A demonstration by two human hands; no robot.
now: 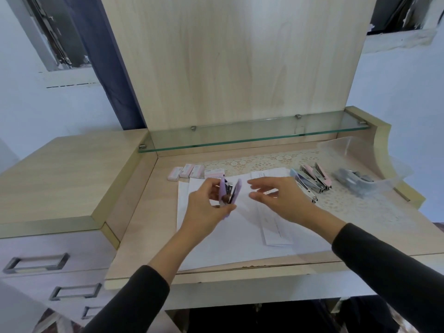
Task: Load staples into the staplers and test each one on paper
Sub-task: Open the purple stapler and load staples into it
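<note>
My left hand [206, 207] grips a purple stapler [229, 194], held upright with its top swung open so the metal channel shows. My right hand [278, 198] hovers just right of it above the white paper sheets [240, 241], thumb and forefinger close together; whether they pinch a staple strip I cannot tell. Several pink staple boxes [189, 171] lie in a row at the back left of the paper. A group of pastel staplers [310, 179] lies open at the back right on the lace mat.
A clear plastic tub [355, 164] with metal parts stands at the far right. A folded printed slip [274, 231] lies on the sheets. A glass shelf [252, 135] overhangs the back of the desk. A raised drawer cabinet [60, 183] borders the left side.
</note>
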